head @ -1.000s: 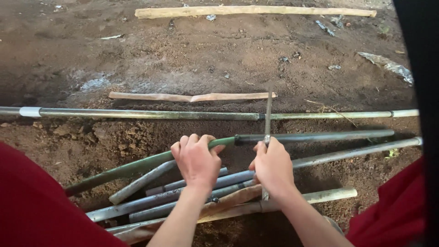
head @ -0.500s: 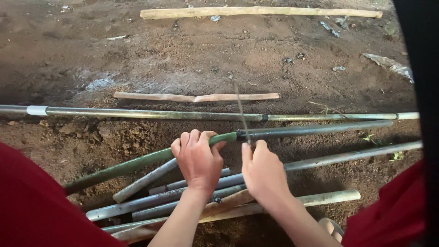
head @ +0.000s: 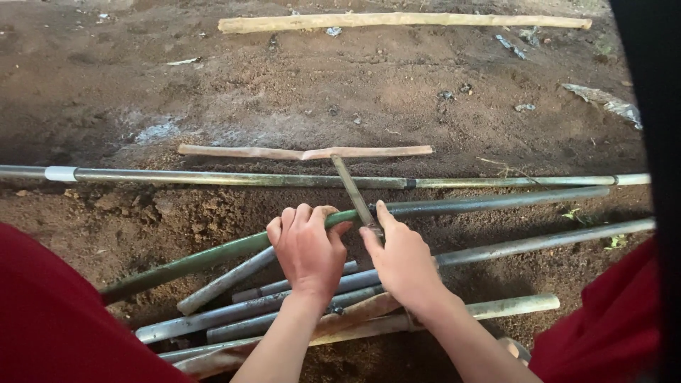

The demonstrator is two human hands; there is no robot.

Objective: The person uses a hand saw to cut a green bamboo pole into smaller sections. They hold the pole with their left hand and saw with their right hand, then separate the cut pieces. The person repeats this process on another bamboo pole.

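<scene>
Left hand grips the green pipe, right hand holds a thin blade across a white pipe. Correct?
Not quite. In the head view the right hand holds the thin blade across the same green pipe that the left hand grips, where green meets dark grey, not a white pipe.

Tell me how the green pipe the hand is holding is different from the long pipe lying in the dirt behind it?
The green pipe is green at the held end and dark beyond; the long pipe is dull grey-green with a white band near its left end. The green pipe slants, gripped by the left hand, with the blade in the right hand laid across it; the long pipe lies level and untouched. Both are thin, round and dirty.
</scene>
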